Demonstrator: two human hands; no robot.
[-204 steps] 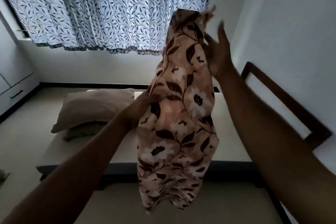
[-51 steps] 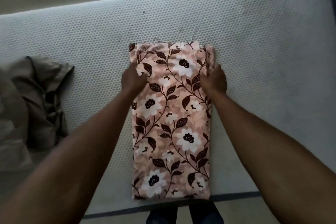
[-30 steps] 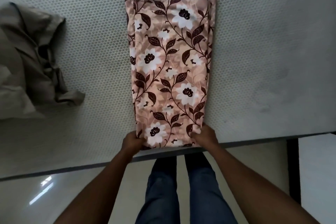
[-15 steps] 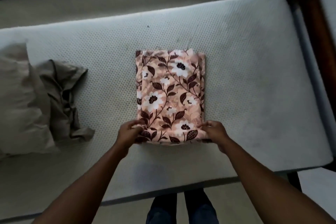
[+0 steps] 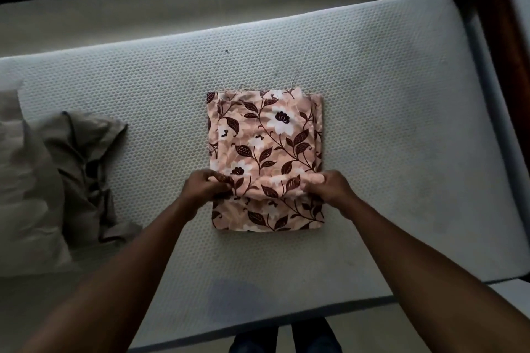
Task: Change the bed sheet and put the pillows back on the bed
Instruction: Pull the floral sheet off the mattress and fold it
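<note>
Pinching the raised fold of the floral sheet (image 5: 266, 135) at its left and right edges with left grip (image 5: 205, 190) and right grip (image 5: 329, 189), on the mattress (image 5: 401, 137).

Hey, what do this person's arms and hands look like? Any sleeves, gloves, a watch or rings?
The left forearm and right forearm are bare as far as the frame edge, with no sleeve in view. The left hand and right hand are ungloved. No watch, bracelet or ring shows, though the dim light could hide a thin one. Dark blue trousers show below.
</note>
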